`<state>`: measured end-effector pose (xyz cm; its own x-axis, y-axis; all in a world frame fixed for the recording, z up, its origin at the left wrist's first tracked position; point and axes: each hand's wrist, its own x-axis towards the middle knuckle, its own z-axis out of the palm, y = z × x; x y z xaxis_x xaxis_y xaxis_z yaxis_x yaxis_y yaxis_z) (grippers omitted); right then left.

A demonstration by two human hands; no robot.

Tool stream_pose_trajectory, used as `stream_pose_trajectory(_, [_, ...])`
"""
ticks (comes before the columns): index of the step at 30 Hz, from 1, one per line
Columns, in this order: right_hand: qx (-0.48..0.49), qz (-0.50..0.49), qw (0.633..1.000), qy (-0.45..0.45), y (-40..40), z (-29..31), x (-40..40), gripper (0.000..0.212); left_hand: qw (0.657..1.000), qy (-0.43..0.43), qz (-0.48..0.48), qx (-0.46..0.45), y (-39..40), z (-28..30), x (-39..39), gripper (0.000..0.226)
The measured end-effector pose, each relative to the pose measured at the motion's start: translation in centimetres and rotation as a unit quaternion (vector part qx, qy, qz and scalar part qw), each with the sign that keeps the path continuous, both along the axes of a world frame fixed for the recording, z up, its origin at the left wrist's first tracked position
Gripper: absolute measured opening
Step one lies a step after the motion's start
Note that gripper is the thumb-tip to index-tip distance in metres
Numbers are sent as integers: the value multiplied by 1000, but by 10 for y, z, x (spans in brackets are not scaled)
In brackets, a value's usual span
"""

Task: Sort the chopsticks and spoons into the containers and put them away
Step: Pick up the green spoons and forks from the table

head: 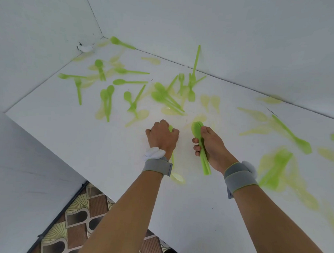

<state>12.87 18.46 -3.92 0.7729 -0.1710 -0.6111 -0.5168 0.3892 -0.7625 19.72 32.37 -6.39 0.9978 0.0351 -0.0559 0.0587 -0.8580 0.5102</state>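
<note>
Several translucent green plastic spoons (pixel 130 82) and forks (pixel 191 85) lie scattered over a white table (pixel 86 135). My right hand (pixel 212 146) grips a bundle of green spoons (pixel 198 131), bowls pointing away, handles sticking out below the palm. My left hand (pixel 163 136) is curled round another green utensil (pixel 170 128); its shaft runs under the wrist, and the lower end is hidden by the wristband. No chopsticks or containers are in view.
White walls close the table at the back and left, meeting in a corner (pixel 102 37). More green utensils (pixel 292 134) lie at the right. The table's front left edge drops to a patterned floor (pixel 79 214).
</note>
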Motion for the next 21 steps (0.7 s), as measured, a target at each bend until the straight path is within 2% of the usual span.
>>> stream_pose_trajectory(7, [-13, -5, 1000, -7, -2, 2, 0, 25, 976, 12, 72, -204, -8, 20, 2, 15])
stream_pose_trajectory(13, [-49, 1, 999, -22, 1, 5, 1, 27, 921, 70, 102, -369, -25, 38, -16, 8])
stream_pose_trajectory(16, [-64, 6, 997, -34, 4, 7, 2, 29, 916, 78, 111, -377, -34, 35, -24, 11])
stream_pose_trajectory(21, [-13, -14, 999, -35, 5, 11, 3, 33, 914, 75, 104, -384, -41, 36, -30, 10])
